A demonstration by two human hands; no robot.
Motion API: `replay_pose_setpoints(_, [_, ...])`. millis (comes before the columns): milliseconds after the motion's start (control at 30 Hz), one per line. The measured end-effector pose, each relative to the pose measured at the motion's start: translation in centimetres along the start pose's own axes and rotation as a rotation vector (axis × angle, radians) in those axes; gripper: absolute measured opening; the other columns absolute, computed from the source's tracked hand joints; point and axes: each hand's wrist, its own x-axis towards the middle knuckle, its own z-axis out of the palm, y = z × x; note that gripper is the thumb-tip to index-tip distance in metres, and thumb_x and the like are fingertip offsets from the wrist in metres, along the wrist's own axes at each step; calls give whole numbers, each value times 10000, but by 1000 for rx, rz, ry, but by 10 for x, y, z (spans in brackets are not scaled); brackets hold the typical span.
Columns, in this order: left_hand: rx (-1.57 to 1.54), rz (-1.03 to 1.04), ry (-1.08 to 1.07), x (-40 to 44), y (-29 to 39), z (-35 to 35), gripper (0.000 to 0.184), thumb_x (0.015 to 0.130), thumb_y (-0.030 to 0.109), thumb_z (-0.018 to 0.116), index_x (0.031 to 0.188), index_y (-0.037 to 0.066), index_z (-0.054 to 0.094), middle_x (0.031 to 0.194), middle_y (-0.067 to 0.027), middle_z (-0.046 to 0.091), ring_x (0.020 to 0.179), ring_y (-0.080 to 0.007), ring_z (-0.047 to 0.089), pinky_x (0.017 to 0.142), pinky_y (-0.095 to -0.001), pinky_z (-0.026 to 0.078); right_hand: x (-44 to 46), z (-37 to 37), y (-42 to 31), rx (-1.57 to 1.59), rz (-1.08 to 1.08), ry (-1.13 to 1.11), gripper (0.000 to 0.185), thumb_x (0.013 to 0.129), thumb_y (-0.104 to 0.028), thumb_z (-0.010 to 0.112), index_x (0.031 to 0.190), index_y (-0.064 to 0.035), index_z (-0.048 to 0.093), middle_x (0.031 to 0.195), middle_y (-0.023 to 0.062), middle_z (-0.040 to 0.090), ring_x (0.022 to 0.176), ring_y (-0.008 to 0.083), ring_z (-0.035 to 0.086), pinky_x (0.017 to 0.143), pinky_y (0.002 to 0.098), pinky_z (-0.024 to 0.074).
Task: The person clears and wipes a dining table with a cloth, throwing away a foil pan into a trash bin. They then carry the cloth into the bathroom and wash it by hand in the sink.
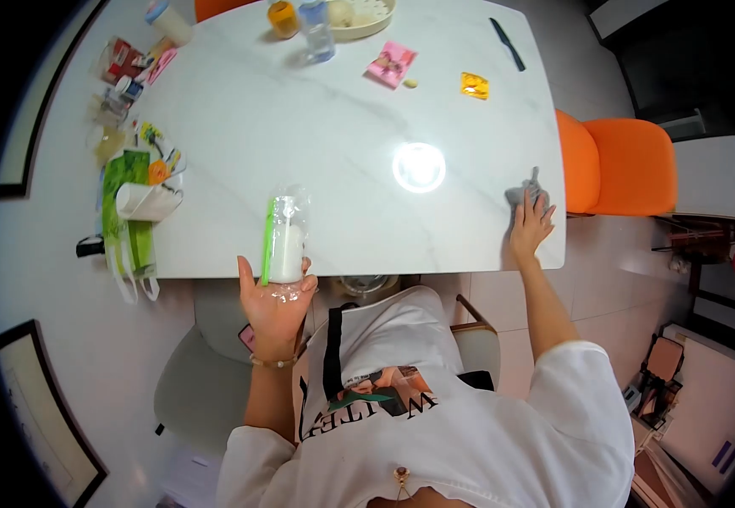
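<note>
At the table's front edge my left hand (278, 305) holds a clear plastic package (287, 241) with a white cylinder and a bright green strip inside. The package stands out beyond my fingers, over the white marbled table (367, 229). Near the right front corner, my right hand (532, 227) presses on a crumpled grey cloth (526, 196), fingers spread over its lower part.
Bags, bottles and a white cup (149, 201) crowd the left edge. Toward the back are a clear bottle (316, 32), a basket (363, 25), a pink packet (393, 63), a yellow packet (475, 85) and a dark knife (508, 44). An orange chair (634, 167) stands right.
</note>
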Motion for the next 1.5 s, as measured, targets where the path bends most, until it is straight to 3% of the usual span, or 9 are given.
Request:
replay_pose_setpoints(233, [-17,23,30,-45,52,-55,633,890,544,378,1198,-6,436,1102,-145,492,815,-247,419,606,-321,331,-37,49,-169,5,-397,64,437,872,-352,485,1297,-252,466,1428,79,319,1328,346,202,988,639,148])
replay_pose_setpoints(367, [-49,-27,-60,-63,72,-75,622,885,543,388,1195,6,452,1098,-139,500,820,-248,426,607,-320,331,-111,38,-250,218,-616,-63,451,791,-192,610,1234,-216,525,1371,89,408,1291,349,292,986,619,196])
replay_pose_setpoints(733, [-16,-177,-99,-81,87,-94,618,881,575,381,1123,22,515,1020,-112,553,812,-240,484,600,-325,361,-211,1,-235,337,-935,-202,442,724,39,560,1133,-129,574,1279,36,504,1238,257,402,986,464,313])
replay_pose_setpoints(833, [12,-208,-102,-79,84,-95,618,880,578,377,1115,25,524,1018,-110,555,818,-239,487,597,-322,360,-201,-11,-234,891,-604,-50,427,683,121,560,1058,-77,608,1134,103,592,1116,321,499,932,388,392])
replay_pose_setpoints(900, [39,-220,-106,-77,84,-95,618,883,564,378,1151,20,500,1050,-121,537,825,-244,470,602,-323,356,-198,-4,-233,631,-375,126,392,694,95,544,1046,-65,612,1094,129,609,1054,363,528,926,411,397])
replay_pose_setpoints(1100, [103,-214,-166,-72,80,-83,611,886,532,395,1199,11,461,1098,-139,506,843,-253,449,616,-326,351,-203,20,-258,510,-531,142,347,652,78,572,957,-78,628,1053,106,633,1008,371,556,847,441,454])
replay_pose_setpoints(1300, [112,-298,-195,-61,68,-76,606,890,513,398,1227,11,434,1126,-141,494,846,-252,432,619,-333,339,-233,-7,-252,925,-248,-3,228,749,-34,606,974,-64,628,917,160,626,880,362,565,763,413,450])
replay_pose_setpoints(1433, [108,-362,-253,-51,48,-63,609,887,516,400,1233,16,434,1135,-143,495,845,-254,436,623,-333,342,-223,-49,-181,1152,438,-64,175,900,-102,485,995,-19,606,852,87,614,756,147,570,660,298,463])
replay_pose_setpoints(1500, [99,-413,-285,-46,31,-55,612,883,522,403,1233,22,441,1133,-144,501,846,-255,441,627,-334,347,-212,-69,-139,1882,784,-159,259,960,-191,413,1145,-40,513,965,64,609,774,142,587,684,285,501])
